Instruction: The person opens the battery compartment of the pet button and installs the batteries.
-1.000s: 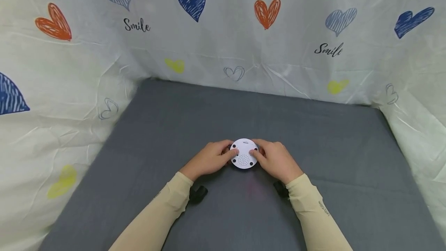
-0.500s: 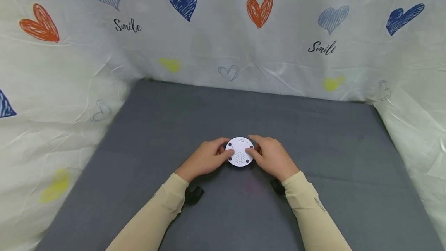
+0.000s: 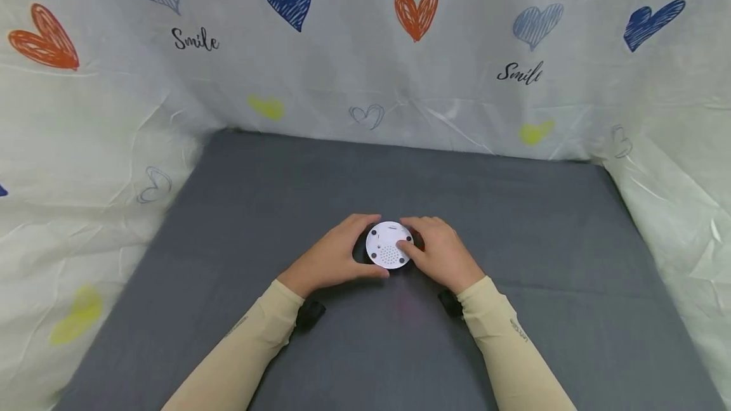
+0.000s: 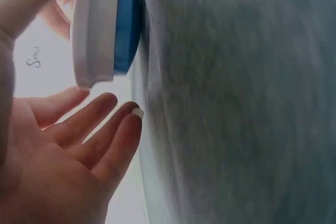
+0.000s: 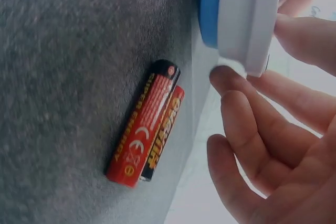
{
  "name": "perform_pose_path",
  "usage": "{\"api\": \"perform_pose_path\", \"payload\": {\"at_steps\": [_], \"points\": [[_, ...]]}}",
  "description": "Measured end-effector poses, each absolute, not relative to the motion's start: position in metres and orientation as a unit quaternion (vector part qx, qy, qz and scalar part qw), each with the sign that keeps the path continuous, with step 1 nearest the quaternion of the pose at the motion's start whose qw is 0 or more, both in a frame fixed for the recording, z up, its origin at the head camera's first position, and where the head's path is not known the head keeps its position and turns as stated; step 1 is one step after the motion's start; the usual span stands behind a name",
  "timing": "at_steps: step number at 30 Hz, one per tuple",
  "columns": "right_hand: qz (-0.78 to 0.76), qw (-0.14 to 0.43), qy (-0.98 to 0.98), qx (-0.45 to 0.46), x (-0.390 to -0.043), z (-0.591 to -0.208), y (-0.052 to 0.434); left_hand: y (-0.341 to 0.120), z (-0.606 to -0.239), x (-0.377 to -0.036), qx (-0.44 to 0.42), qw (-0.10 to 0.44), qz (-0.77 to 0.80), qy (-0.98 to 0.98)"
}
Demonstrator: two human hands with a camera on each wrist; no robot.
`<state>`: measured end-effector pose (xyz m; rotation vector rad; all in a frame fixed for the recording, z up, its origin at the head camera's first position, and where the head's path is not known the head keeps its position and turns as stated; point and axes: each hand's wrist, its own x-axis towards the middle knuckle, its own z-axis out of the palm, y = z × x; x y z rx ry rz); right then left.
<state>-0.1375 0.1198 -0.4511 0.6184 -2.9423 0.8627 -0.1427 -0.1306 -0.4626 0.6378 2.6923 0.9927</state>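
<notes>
A round white device (image 3: pixel 382 245) with small dark feet and a patch of tiny holes faces up in the head view. Its lower part is blue in the left wrist view (image 4: pixel 126 27). My right hand (image 3: pixel 442 252) holds it, thumb on the upper face and a finger at the far edge. Around its left side my left hand (image 3: pixel 331 255) is spread, thumb off the face; the left wrist view shows a fingertip at the rim, and I cannot tell if it touches. Two red-and-black batteries (image 5: pixel 142 124) lie side by side below my right hand.
Grey cloth (image 3: pixel 320 176) covers the table. A white curtain (image 3: pixel 354 68) printed with hearts and "Smile" stands along the back and sides. Black wrist cameras (image 3: pixel 310 314) sit under both wrists.
My left thumb has come off the device's face and dropped to its near side, and the left fingers have spread. My right hand keeps its hold. The head view has shifted slightly.
</notes>
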Motion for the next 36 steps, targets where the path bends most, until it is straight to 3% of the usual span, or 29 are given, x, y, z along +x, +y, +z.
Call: {"api": "perform_pose_path", "payload": {"at_steps": [10, 19, 36], "points": [[0.293, 0.045, -0.926, 0.233, -0.138, -0.45, 0.114, -0.127, -0.456, -0.146, 0.244, 0.081, 0.311, 0.915], [0.295, 0.007, -0.929, 0.221, -0.138, -0.449, 0.104, -0.127, -0.454, -0.143, 0.251, 0.08, 0.295, 0.918], [0.286, -0.004, -0.934, 0.215, -0.137, -0.45, 0.097, -0.125, -0.455, -0.14, 0.256, 0.064, 0.289, 0.92]]}}
